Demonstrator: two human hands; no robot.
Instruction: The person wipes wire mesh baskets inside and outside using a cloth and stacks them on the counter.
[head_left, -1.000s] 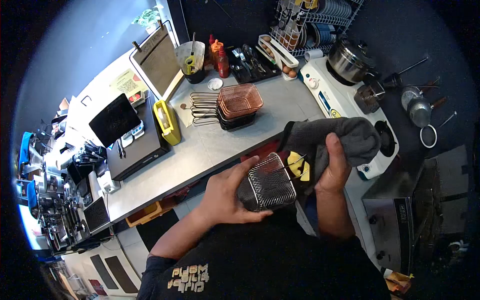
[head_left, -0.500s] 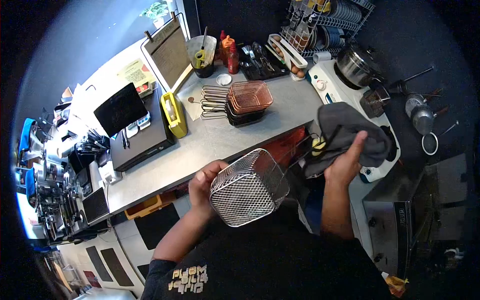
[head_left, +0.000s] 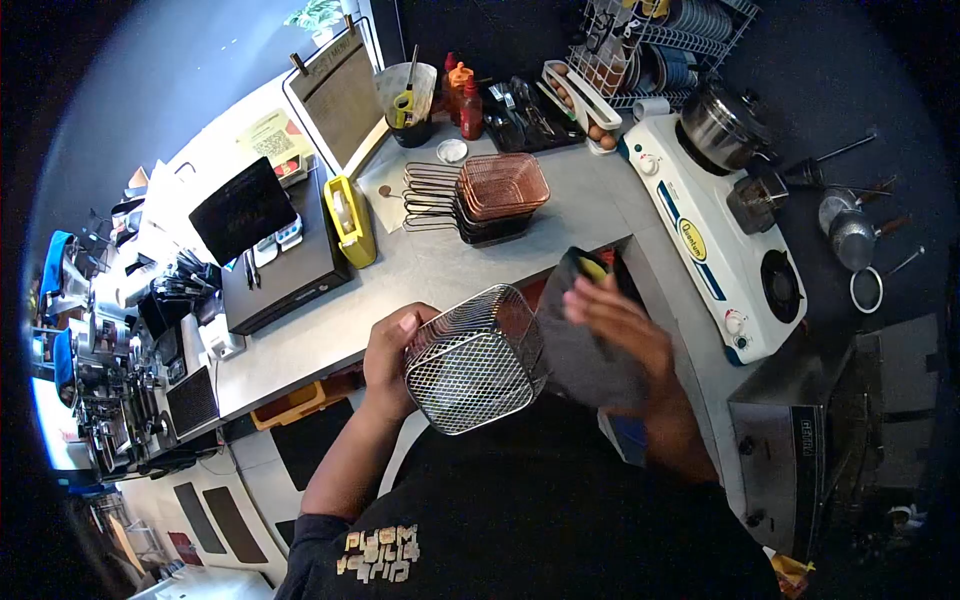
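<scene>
A silver wire basket (head_left: 470,380) is tilted in front of the dark shirt, its mesh bottom facing up toward the camera. My left hand (head_left: 395,350) grips its left side, thumb over the rim. On the basket's right, a dark grey cloth (head_left: 585,355) hangs against the mesh. My right hand (head_left: 620,325) is at the cloth, slightly blurred, with its fingers stretched over the upper part. The cloth hides the basket's handle. Beyond them on the counter (head_left: 400,285) stands a stack of copper-coloured and black wire baskets (head_left: 505,188), handles pointing left.
A white two-burner stove (head_left: 675,205) with a steel pot (head_left: 720,125) stands at the right. A yellow tape dispenser (head_left: 348,222) and a black cash drawer (head_left: 285,285) are at the left. Behind are sauce bottles (head_left: 470,110), a cutlery tray (head_left: 525,115) and eggs (head_left: 597,132).
My right hand and the cloth have moved left, off the stove and against the basket. The basket has shifted slightly left and up.
</scene>
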